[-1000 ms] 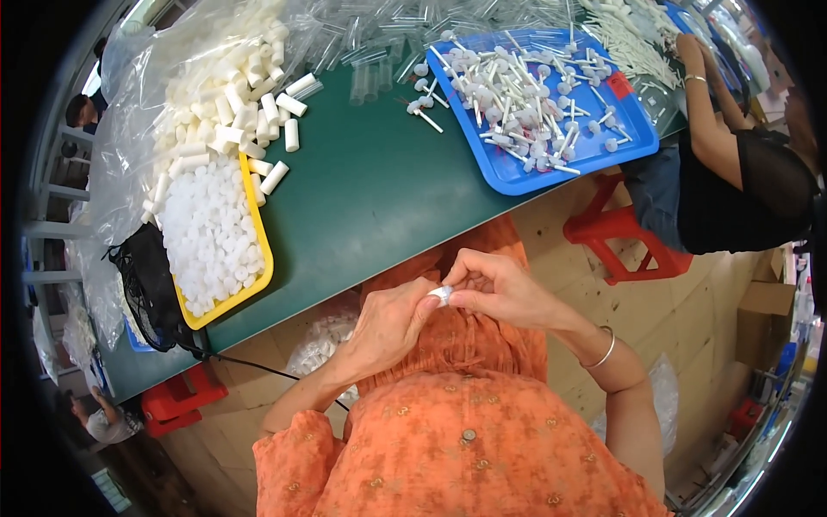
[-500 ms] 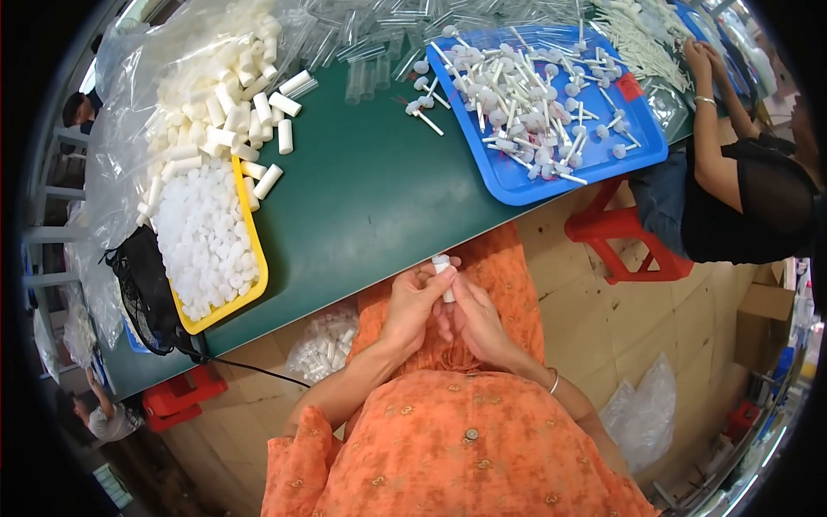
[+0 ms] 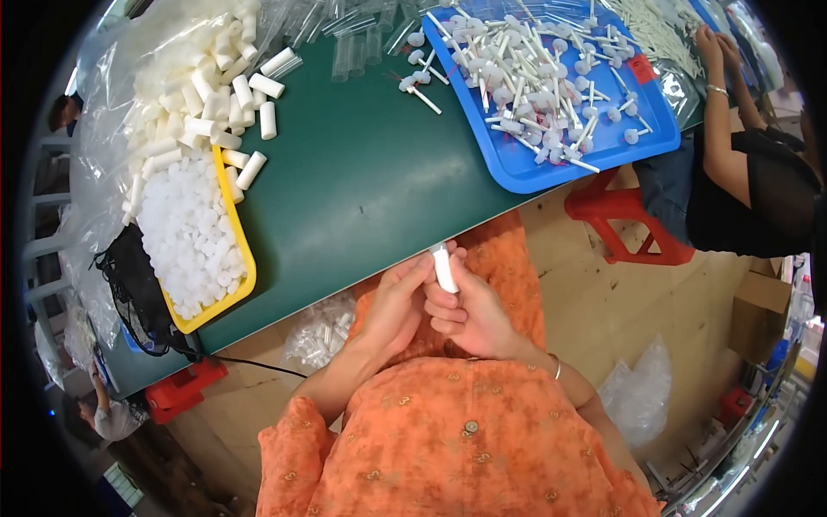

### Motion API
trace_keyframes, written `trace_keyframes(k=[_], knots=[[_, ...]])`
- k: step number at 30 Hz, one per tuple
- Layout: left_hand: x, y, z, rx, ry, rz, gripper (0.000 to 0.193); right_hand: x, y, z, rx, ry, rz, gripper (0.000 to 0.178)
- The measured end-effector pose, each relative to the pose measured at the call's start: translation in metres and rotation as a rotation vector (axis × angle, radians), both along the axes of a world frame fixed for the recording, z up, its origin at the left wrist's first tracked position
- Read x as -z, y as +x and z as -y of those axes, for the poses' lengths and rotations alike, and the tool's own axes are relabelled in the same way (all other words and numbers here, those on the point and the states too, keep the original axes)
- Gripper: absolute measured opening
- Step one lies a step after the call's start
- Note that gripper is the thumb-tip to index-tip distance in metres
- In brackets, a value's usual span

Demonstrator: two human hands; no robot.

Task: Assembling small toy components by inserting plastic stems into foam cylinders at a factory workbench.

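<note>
Just off the near edge of the green table, both hands meet above my lap around a small white cylinder (image 3: 445,271). Its upper end looks translucent. My right hand (image 3: 474,314) wraps it, fingers curled, with the thumb along its side. Thumb and fingertips of my left hand (image 3: 396,302) are closed at the cylinder's upper left side; exactly where they grip is partly hidden.
To the left, a yellow tray (image 3: 248,280) of small white caps stands by piled white foam cylinders (image 3: 268,121). At the right lies a blue tray (image 3: 508,172) of white-stemmed parts. Clear tubes (image 3: 357,52) lie at the back. A co-worker sits far right, near a red stool (image 3: 620,220).
The cylinder has tilted and shows more of its length. My right hand has turned, its fingers now curled below the cylinder. The view has shifted slightly.
</note>
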State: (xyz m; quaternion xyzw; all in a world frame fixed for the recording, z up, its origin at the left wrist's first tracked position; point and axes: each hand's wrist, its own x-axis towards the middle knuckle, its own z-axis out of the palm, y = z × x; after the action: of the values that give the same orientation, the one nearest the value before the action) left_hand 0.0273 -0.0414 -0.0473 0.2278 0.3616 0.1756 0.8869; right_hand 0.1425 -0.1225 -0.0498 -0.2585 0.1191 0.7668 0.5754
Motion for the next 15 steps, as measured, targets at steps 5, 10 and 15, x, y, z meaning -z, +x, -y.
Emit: trace_keyframes(k=[5,10,15], knots=[[-0.002,0.0,0.002,-0.036,-0.021,-0.011,0.035,0.004,0.01,0.006,-0.112,0.062,0.067,0.034],[-0.006,0.002,0.002,-0.019,-0.078,0.022,0.034,-0.005,0.01,0.002,-0.09,-0.002,-0.131,0.034],[-0.007,-0.005,-0.001,-0.001,-0.009,0.017,0.034,0.01,0.008,0.002,-0.109,0.133,0.216,0.042]])
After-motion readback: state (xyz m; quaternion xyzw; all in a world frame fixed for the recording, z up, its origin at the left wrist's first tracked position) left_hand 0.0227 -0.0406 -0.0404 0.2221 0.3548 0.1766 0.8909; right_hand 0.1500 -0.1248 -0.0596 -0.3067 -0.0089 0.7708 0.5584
